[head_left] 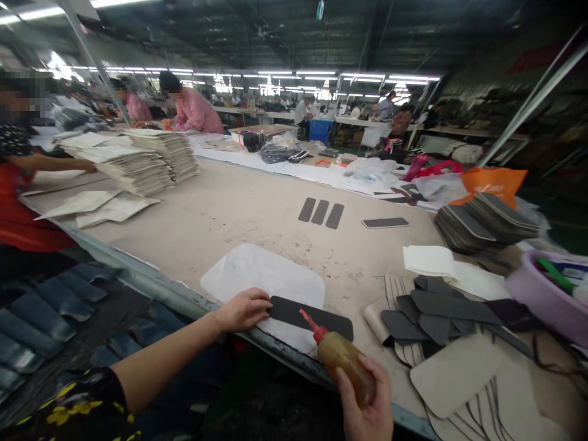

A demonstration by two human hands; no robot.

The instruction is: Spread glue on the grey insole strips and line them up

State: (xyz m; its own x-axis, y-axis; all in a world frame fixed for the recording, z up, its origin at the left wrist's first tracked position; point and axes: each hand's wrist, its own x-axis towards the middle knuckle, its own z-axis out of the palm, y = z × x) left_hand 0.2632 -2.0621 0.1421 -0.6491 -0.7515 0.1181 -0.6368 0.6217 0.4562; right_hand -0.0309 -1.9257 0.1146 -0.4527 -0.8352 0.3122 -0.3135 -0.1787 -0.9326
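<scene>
A dark rounded strip (294, 312) lies across a white sheet (257, 272) near the table's front edge. The fingers of my left hand (245, 310) are pressed together on the strip's left end. In my right hand (367, 398) is a squeeze bottle of brownish glue (345, 364) with a red nozzle. Its tip points up and left, over the middle of the strip; whether it touches cannot be seen. Three small dark strips (320, 212) lie in a row farther back, and one pale-edged strip (384, 223) lies to their right.
Loose dark and beige pieces (441, 312) are heaped at the right, beside a lilac basin (537, 294). Behind them stand stacked dark pieces (487, 223). Tall stacks of pale sheets (142, 159) are at the left, where a co-worker's arm (50, 163) reaches in.
</scene>
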